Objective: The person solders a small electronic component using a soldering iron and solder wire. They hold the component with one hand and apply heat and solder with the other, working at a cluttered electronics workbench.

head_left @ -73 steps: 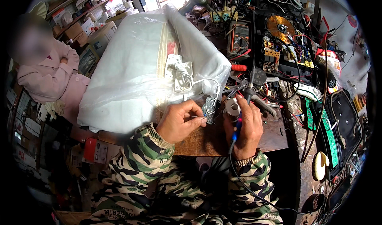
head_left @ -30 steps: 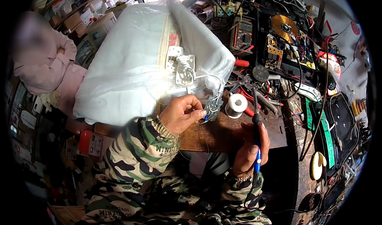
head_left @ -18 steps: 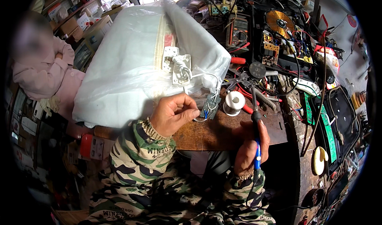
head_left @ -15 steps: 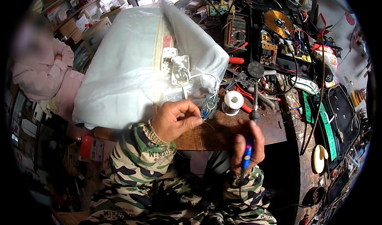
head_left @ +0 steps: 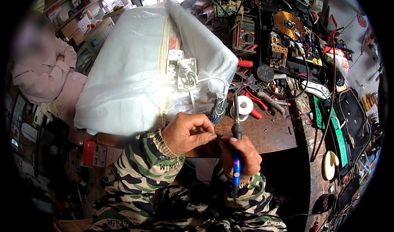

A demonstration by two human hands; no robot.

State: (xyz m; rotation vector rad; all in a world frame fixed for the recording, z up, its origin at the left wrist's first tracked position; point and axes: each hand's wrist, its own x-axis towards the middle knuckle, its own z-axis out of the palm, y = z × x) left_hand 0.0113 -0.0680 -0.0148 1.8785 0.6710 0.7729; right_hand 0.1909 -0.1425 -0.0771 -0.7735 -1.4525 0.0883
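My right hand (head_left: 246, 156) is wrapped round a soldering iron (head_left: 237, 129) with a blue and black handle. The iron's tip points away from me, over the edge of a white spool of solder wire (head_left: 246, 105). My left hand (head_left: 186, 133) has thumb and forefinger pinched together on a thin wire, mostly hidden now. The fingertips of both hands nearly meet above the near edge of the wooden bench (head_left: 271, 137). Just beyond them lies a small dark component (head_left: 218, 109) with blue wires, joined by a white cable to a white socket plate (head_left: 187, 74).
A large plastic-wrapped bundle (head_left: 123, 76) covers the left of the bench. Pliers (head_left: 271, 102), a red-handled tool (head_left: 245, 63) and a multimeter (head_left: 245, 33) lie beyond the spool. An opened appliance with a copper coil (head_left: 287, 25) stands far right. Another person (head_left: 45, 76) is at left, arms folded.
My right hand has moved left toward my left hand, bringing the soldering iron upright and its tip in front of the spool. My left hand has shifted slightly right and nearer me.
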